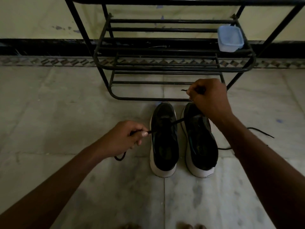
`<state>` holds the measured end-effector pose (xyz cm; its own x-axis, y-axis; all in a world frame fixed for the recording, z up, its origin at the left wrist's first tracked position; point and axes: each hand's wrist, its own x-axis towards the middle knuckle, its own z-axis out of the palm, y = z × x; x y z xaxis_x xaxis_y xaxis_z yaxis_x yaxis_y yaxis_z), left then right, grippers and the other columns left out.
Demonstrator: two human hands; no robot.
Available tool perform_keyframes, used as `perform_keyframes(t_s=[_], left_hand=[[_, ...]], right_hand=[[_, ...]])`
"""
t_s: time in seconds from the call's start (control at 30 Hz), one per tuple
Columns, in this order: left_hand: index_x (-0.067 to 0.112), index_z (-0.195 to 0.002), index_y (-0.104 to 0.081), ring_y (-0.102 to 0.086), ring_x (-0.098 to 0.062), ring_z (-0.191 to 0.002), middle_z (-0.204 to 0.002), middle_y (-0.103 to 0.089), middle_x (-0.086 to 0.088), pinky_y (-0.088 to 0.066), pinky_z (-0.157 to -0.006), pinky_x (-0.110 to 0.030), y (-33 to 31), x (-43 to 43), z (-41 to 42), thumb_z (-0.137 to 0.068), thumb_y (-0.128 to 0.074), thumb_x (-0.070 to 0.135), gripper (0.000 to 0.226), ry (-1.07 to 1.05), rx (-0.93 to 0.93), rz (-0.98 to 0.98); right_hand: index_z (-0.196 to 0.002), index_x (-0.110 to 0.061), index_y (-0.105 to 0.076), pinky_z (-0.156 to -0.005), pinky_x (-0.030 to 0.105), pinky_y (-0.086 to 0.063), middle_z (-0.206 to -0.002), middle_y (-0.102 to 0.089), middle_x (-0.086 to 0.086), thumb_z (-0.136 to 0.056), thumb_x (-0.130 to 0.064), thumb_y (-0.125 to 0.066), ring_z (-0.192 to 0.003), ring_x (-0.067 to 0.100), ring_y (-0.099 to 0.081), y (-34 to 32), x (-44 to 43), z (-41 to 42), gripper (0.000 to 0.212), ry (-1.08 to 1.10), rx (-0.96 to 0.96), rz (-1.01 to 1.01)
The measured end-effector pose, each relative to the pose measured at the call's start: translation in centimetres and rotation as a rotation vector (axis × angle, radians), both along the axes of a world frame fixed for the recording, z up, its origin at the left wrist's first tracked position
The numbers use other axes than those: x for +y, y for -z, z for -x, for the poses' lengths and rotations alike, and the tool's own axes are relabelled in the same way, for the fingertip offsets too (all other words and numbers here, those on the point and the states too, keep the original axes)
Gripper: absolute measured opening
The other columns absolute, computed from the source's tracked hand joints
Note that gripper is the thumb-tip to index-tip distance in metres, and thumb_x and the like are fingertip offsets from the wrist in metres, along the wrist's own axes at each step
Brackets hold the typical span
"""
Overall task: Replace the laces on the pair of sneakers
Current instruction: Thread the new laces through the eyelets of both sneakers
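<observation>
Black uppers on thick white soles: the pair stands side by side on the pale stone floor [66, 113], toes pointing at the foot of a black metal shoe rack [165, 68] against the wall. It is dim in here, so the eyelets are hard to make out.

The left sneaker [165, 138] has a black lace [179, 121] running through its front part. One side of that lace comes out to the left, where the left hand [122, 139] pinches it between thumb and forefinger just beside the shoe; the slack drops below the palm and curls on the floor. The other side crosses over the inner edge of the right sneaker [199, 142] and rises to the right hand [209, 98], which hovers above that shoe's toe, close to the rack's lowest bar. That grip is curled tight round the lace, whose tip pokes out to the left of the fingers.

A second lace [262, 132] lies loose on the floor to the right of the pair, partly hidden behind the right forearm. On the right end of a rack shelf sits a pale blue plastic tub [230, 38]
</observation>
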<state>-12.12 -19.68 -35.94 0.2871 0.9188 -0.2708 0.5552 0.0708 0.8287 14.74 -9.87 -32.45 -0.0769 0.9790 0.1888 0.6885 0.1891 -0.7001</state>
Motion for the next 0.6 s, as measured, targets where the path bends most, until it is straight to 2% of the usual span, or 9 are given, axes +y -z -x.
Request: perform_keyframes(t_s=[0.07,0.17,0.23,0.3,0.37,0.47,0.53,0.6], left_hand=[[0.035,-0.090,-0.071,-0.059,-0.001,-0.055,-0.068,-0.070,0.005,-0.049,-0.057,-0.022,-1.3,-0.7,-1.5,-0.100,-0.062,0.016,0.022,0.086,-0.035,0.053],[0.025,-0.103,-0.075,-0.065,-0.005,-0.058,-0.076,-0.075,0.001,-0.052,-0.061,-0.022,-2.5,-2.0,-5.4,-0.099,-0.064,0.017,0.014,0.232,-0.105,0.099],[0.014,-0.113,-0.074,-0.070,-0.009,-0.065,-0.082,-0.077,0.000,-0.055,-0.065,-0.022,-2.5,-2.9,-8.6,-0.099,-0.064,0.016,0.017,0.301,-0.163,0.099],[0.007,-0.121,-0.071,-0.075,-0.013,-0.077,-0.092,-0.078,0.000,-0.061,-0.075,-0.027,-2.6,-3.7,-11.8,-0.099,-0.063,0.012,0.024,0.325,-0.229,0.086],[0.005,-0.128,-0.068,-0.075,-0.013,-0.094,-0.110,-0.077,-0.006,-0.060,-0.090,-0.033,-2.6,-4.0,-14.7,-0.100,-0.062,0.012,0.030,0.380,-0.249,0.041],[0.009,-0.131,-0.067,-0.066,-0.007,-0.113,-0.129,-0.070,-0.003,-0.051,-0.100,-0.021,-2.1,-3.4,-16.9,-0.101,-0.061,0.018,0.032,0.459,-0.167,-0.108],[0.010,-0.125,-0.071,-0.067,-0.005,-0.112,-0.124,-0.073,-0.001,-0.051,-0.100,-0.021,-1.5,-2.6,-17.3,-0.102,-0.060,0.020,0.028,0.423,-0.183,-0.138],[0.011,-0.114,-0.076,-0.072,-0.005,-0.096,-0.106,-0.077,0.001,-0.058,-0.091,-0.030,-0.5,-1.8,-17.0,-0.102,-0.060,0.018,0.021,0.287,-0.233,-0.126]], right_hand=[[-0.090,-0.012,-0.074,-0.066,0.001,-0.046,-0.084,-0.072,0.001,-0.092,-0.012,-0.069,-0.072,0.000,-0.064,-0.2,0.0,-1.0,0.006,0.013,-0.071,0.011],[-0.092,-0.008,-0.075,-0.074,0.016,-0.052,-0.086,-0.073,0.004,-0.090,-0.010,-0.068,-0.077,0.010,-0.067,-0.4,-0.6,-2.1,0.008,-0.007,-0.135,0.042],[-0.093,-0.008,-0.075,-0.069,0.009,-0.046,-0.086,-0.072,0.004,-0.091,-0.009,-0.068,-0.076,0.009,-0.065,-0.4,-1.0,-3.0,0.008,-0.011,-0.197,0.061],[-0.092,-0.010,-0.074,-0.063,0.006,-0.040,-0.083,-0.071,0.002,-0.092,-0.010,-0.066,-0.072,0.007,-0.063,-0.4,-1.1,-4.1,0.008,0.002,-0.225,0.096],[-0.092,-0.011,-0.073,-0.065,0.014,-0.046,-0.082,-0.071,0.003,-0.093,-0.012,-0.066,-0.076,0.012,-0.066,-0.2,-1.2,-5.7,0.007,0.030,-0.210,0.139],[-0.089,-0.015,-0.072,-0.071,0.021,-0.047,-0.083,-0.072,0.002,-0.091,-0.014,-0.068,-0.082,0.016,-0.067,0.5,-1.2,-8.0,0.004,0.034,-0.205,0.221],[-0.088,-0.016,-0.074,-0.075,0.023,-0.046,-0.084,-0.072,0.001,-0.089,-0.015,-0.071,-0.083,0.015,-0.066,1.3,-1.2,-9.2,0.004,0.028,-0.199,0.268],[-0.085,-0.017,-0.075,-0.076,0.025,-0.047,-0.083,-0.072,0.000,-0.088,-0.015,-0.072,-0.081,0.014,-0.066,2.6,-1.3,-10.1,0.005,0.036,-0.163,0.305]])
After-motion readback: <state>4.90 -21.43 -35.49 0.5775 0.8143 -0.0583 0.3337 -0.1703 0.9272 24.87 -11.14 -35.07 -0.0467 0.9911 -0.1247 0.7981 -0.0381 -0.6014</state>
